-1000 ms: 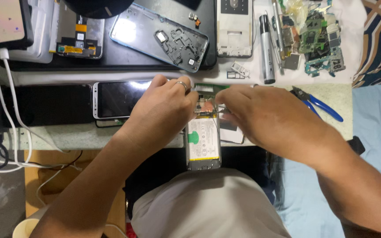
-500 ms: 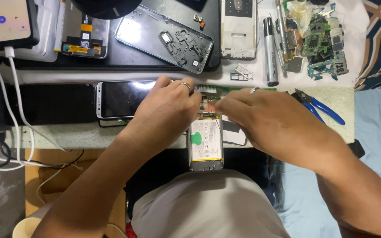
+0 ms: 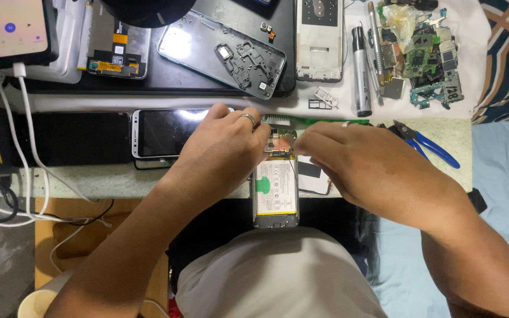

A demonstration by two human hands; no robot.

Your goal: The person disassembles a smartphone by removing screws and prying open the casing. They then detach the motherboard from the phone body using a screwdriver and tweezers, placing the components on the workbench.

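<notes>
Here, in the head view, both hands are working the upper end of an opened grey smartphone with its white battery exposed (image 3: 275,188), lying at the worktop's near edge. The left hand (image 3: 222,150) and right hand (image 3: 354,162) are pinching small parts there; next calls for fine fingertip control. Its long axis is running near-to-far.

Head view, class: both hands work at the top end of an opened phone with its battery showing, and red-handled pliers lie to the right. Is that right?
One detail is wrong: the pliers have blue handles, not red, as the head view shows. The rest stands: the left hand and right hand meet at the top end of the opened phone, whose battery shows.
</notes>
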